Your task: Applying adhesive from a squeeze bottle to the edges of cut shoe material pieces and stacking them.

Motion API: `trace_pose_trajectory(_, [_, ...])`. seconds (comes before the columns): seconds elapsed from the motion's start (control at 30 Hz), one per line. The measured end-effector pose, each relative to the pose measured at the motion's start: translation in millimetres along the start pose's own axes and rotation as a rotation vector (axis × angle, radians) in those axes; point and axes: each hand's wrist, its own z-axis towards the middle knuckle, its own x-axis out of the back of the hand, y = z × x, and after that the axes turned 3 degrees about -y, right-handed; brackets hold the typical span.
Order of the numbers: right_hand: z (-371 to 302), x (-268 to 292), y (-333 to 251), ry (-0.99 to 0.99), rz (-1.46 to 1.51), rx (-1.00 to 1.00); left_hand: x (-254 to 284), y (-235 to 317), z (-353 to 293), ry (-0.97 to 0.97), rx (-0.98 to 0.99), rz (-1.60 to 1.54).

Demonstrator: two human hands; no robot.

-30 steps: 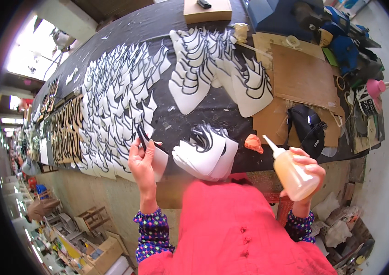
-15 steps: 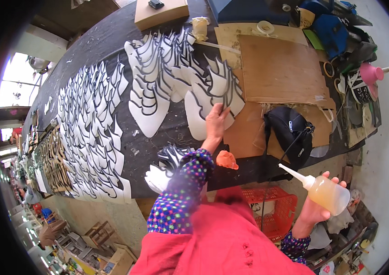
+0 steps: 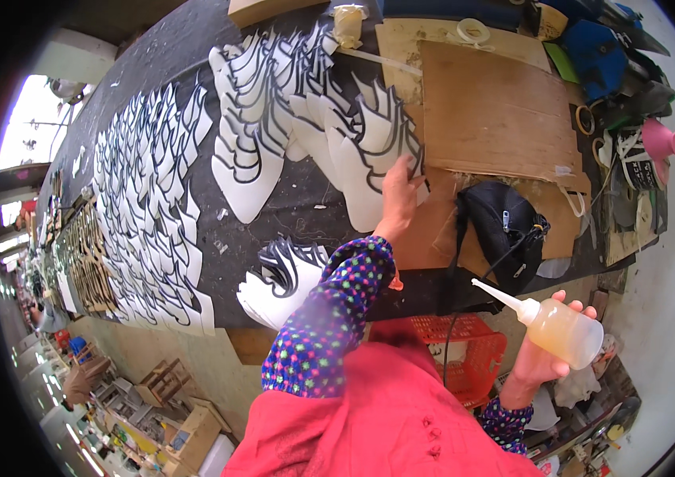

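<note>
The left hand [image 3: 399,191] is stretched far across the black tabletop [image 3: 305,211], fingers bent down onto the right-hand end of a fanned row of white cut-out pieces with black edging [image 3: 369,151]. The fingertips press on the topmost piece there; whether that grip is actually pinching the piece or only resting on it, I cannot tell from this angle. The sleeve on that arm is dark blue with coloured dots [image 3: 329,318], running back to a red garment at the near edge.

The right hand [image 3: 540,362] is off the tabletop, low on the near right, its grip wrapped tight around a soft clear squeeze bottle of amber liquid [image 3: 564,332] with a long white nozzle pointing up and to the left.

Just right of the left hand lies a large brown cardboard sheet [image 3: 496,119], and near to that a black cap [image 3: 504,226] sits on the edge. A second small stack of the white-and-black pieces [image 3: 286,278] lies at the near edge, beside the dotted sleeve. Further left, long rows of the same pieces [image 3: 154,207] cover the tabletop. Below the edge, a red plastic crate [image 3: 472,354] shows. A pink funnel [image 3: 663,141] sits at the far right.
</note>
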Motion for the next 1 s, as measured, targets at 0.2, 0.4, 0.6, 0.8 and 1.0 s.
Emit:
trace_pose_trajectory(0.2, [0.6,-6.1,6.7,0.004,-0.026,-0.002,10.8,2.0,-10.9,0.236,-0.097,-0.001])
trace_pose_trajectory(0.4, [5.6,-18.2,8.2,-0.070,0.138,-0.076,95.9,10.7,-101.4,0.108,-0.074,0.271])
trace_pose_trajectory(0.6, [-4.6,-58.7,17.1,-0.215,0.271,-0.140,189.7,-19.4,-201.1,0.188,0.272,0.713])
trace_pose_trajectory(0.8, [-28.6,-114.9,27.1,-0.271,0.302,-0.211,225.3,-16.1,-194.6,0.088,0.376,0.599])
trace_pose_trajectory(1.0, [-51.7,-146.8,34.9,-0.260,0.379,-0.256,276.0,13.6,-204.2,-0.198,0.502,0.349])
